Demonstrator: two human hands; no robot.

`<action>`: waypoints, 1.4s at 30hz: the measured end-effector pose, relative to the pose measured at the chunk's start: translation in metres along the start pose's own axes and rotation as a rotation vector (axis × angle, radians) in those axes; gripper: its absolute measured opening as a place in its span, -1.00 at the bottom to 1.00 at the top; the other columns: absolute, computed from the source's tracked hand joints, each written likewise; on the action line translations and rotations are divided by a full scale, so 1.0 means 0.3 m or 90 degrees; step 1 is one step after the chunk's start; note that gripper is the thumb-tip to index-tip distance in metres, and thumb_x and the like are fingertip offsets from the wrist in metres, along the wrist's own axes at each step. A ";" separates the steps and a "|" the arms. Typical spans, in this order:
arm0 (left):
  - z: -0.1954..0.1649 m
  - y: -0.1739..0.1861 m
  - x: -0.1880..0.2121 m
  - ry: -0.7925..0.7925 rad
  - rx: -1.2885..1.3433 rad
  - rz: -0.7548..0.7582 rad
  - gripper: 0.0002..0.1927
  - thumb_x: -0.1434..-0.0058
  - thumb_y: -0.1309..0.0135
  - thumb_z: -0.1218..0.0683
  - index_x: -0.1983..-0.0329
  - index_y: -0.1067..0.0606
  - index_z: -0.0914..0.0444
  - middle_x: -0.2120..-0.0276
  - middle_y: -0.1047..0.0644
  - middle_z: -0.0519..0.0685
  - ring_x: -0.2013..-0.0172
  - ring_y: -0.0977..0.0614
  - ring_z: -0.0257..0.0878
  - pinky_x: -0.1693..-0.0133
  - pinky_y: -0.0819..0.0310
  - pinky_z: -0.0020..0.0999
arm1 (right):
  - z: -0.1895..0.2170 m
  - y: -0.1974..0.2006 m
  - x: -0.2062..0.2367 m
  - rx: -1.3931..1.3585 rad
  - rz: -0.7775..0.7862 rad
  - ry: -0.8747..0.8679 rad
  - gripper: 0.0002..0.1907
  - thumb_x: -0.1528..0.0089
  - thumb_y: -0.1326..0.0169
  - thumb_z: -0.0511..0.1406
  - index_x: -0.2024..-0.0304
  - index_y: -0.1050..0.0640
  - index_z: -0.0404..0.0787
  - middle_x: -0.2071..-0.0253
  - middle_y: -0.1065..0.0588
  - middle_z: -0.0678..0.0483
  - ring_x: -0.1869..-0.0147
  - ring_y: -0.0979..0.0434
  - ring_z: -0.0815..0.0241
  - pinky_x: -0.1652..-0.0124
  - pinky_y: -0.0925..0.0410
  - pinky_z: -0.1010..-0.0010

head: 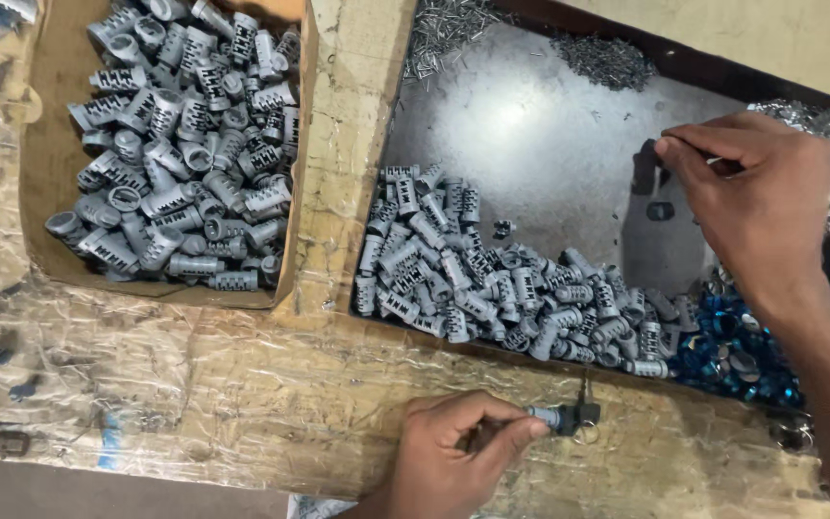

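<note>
Left hand [453,452] pinches grey slotted cylinder [551,419] at bench edge, fingers closed on it, held level so end meets small dark fixture [583,415]; right hand [756,197] over metal tray [540,125], fingertips pinched together, whether on small part cannot tell; loose cylinder heap [492,279] close by in tray, within reach; cardboard box [50,163] holds separate batch.

A small grey slotted metal lock cylinder [547,417] lies horizontally, pinched at its left end, its right end meeting a dark metal fixture [583,415] on the bench.
</note>
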State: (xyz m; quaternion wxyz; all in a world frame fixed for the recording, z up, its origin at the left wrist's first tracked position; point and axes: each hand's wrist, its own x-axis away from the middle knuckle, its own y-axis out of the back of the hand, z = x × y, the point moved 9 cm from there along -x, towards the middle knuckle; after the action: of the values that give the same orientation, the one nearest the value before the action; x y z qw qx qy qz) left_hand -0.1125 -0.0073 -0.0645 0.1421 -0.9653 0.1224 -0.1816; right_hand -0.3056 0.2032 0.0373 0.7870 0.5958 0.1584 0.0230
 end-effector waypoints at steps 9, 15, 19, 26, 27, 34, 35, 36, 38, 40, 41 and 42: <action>-0.042 0.006 -0.024 0.049 -0.022 0.016 -0.92 -0.35 -0.15 0.21 0.26 -0.56 0.34 0.49 -0.58 -0.10 0.48 -0.54 -0.48 0.43 -0.42 -0.49 | 0.024 0.040 0.082 -0.146 0.084 -0.358 -0.79 -0.35 -0.19 -0.25 0.06 -0.65 -0.24 0.34 -0.53 0.04 0.33 -0.43 0.26 0.33 -0.28 0.42; -0.024 -0.078 0.004 0.187 0.181 0.086 -0.92 -0.38 -0.07 0.20 0.23 -0.52 0.33 0.43 -0.58 -0.10 0.50 -0.52 -0.48 0.44 -0.41 -0.52 | 0.165 0.099 0.524 -0.566 -0.040 -0.349 -0.90 -0.31 -0.05 -0.47 0.23 -0.57 -0.43 0.36 -0.54 0.01 0.32 -0.49 0.33 0.35 -0.37 0.57; -0.072 -0.156 0.025 0.103 0.182 0.120 -0.95 -0.36 -0.13 0.25 0.19 -0.56 0.38 0.39 -0.59 -0.04 0.48 -0.57 -0.45 0.45 -0.44 -0.51 | 0.287 0.061 0.690 -0.513 -0.097 -0.362 -0.92 -0.31 -0.05 -0.45 0.25 -0.53 -0.39 0.36 -0.55 0.01 0.34 -0.46 0.37 0.30 -0.37 0.60; -0.249 -0.178 0.114 -0.341 -0.127 -0.006 -0.94 -0.32 -0.25 0.31 0.19 -0.57 0.39 0.38 -0.62 0.05 0.45 -0.65 -0.34 0.43 -0.54 -0.46 | 0.388 0.103 0.800 -0.330 -0.286 -0.345 -0.85 -0.40 -0.07 -0.37 0.23 -0.53 -0.37 0.33 -0.51 0.00 0.44 -0.43 0.41 0.40 -0.31 0.67; -0.260 -0.179 0.132 -0.370 -0.156 -0.023 -0.93 -0.31 -0.25 0.32 0.20 -0.57 0.39 0.38 -0.63 0.06 0.47 -0.65 -0.32 0.45 -0.53 -0.45 | 0.394 0.104 0.806 -0.331 -0.286 -0.339 -0.85 -0.41 -0.07 -0.37 0.22 -0.53 -0.37 0.34 -0.51 0.00 0.45 -0.42 0.41 0.42 -0.30 0.67; -0.308 -0.196 0.227 -0.484 -0.246 -0.074 -0.90 -0.31 -0.24 0.32 0.17 -0.55 0.40 0.33 -0.63 0.09 0.38 -0.73 -0.17 0.36 -0.63 -0.38 | 0.416 0.123 0.821 -0.346 -0.324 -0.284 -0.89 -0.40 -0.09 -0.40 0.18 -0.54 -0.39 0.31 -0.53 -0.02 0.41 -0.48 0.38 0.41 -0.33 0.67; -0.309 -0.198 0.233 -0.492 -0.250 -0.074 -0.91 -0.31 -0.24 0.33 0.18 -0.55 0.39 0.34 -0.63 0.09 0.37 -0.73 -0.16 0.36 -0.62 -0.38 | 0.419 0.119 0.820 -0.357 -0.320 -0.273 -0.90 -0.40 -0.08 -0.41 0.17 -0.53 -0.39 0.29 -0.52 -0.03 0.39 -0.49 0.37 0.39 -0.34 0.67; -0.306 -0.199 0.238 -0.495 -0.254 -0.076 -0.91 -0.31 -0.25 0.33 0.19 -0.54 0.39 0.34 -0.63 0.10 0.37 -0.73 -0.15 0.36 -0.62 -0.38 | 0.420 0.114 0.821 -0.367 -0.313 -0.263 -0.90 -0.40 -0.08 -0.41 0.17 -0.53 -0.39 0.28 -0.52 -0.03 0.36 -0.50 0.36 0.37 -0.36 0.67; -0.298 -0.194 0.255 -0.507 -0.242 -0.093 -0.90 -0.30 -0.25 0.33 0.20 -0.54 0.39 0.35 -0.62 0.10 0.36 -0.73 -0.14 0.35 -0.62 -0.37 | 0.420 0.103 0.829 -0.385 -0.297 -0.254 -0.91 -0.40 -0.07 -0.42 0.17 -0.53 -0.38 0.27 -0.51 -0.04 0.35 -0.50 0.35 0.37 -0.36 0.66; -0.285 -0.191 0.272 -0.527 -0.209 -0.115 -0.90 -0.29 -0.26 0.34 0.21 -0.55 0.38 0.36 -0.62 0.09 0.36 -0.73 -0.13 0.33 -0.64 -0.36 | 0.417 0.095 0.849 -0.396 -0.288 -0.258 -0.91 -0.40 -0.08 -0.42 0.19 -0.53 -0.37 0.28 -0.51 -0.04 0.37 -0.50 0.35 0.39 -0.35 0.66; -0.278 -0.187 0.280 -0.535 -0.211 -0.130 -0.89 -0.29 -0.26 0.35 0.22 -0.54 0.38 0.37 -0.62 0.09 0.36 -0.74 -0.13 0.32 -0.65 -0.36 | 0.421 0.090 0.861 -0.384 -0.281 -0.255 -0.91 -0.41 -0.07 -0.42 0.19 -0.53 -0.36 0.29 -0.52 -0.04 0.35 -0.52 0.34 0.37 -0.37 0.65; -0.271 -0.184 0.289 -0.544 -0.213 -0.145 -0.89 -0.29 -0.25 0.37 0.23 -0.54 0.38 0.38 -0.62 0.08 0.36 -0.74 -0.12 0.32 -0.66 -0.35 | 0.428 0.089 0.872 -0.370 -0.275 -0.251 -0.90 -0.43 -0.07 -0.41 0.19 -0.53 -0.35 0.30 -0.52 -0.05 0.33 -0.53 0.32 0.34 -0.38 0.63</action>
State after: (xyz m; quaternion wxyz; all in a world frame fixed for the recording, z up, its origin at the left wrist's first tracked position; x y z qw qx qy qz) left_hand -0.0552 0.0003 0.0533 0.0017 -0.9705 -0.0263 0.2396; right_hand -0.0177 0.1502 0.0352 0.9245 0.2949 0.1127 -0.2134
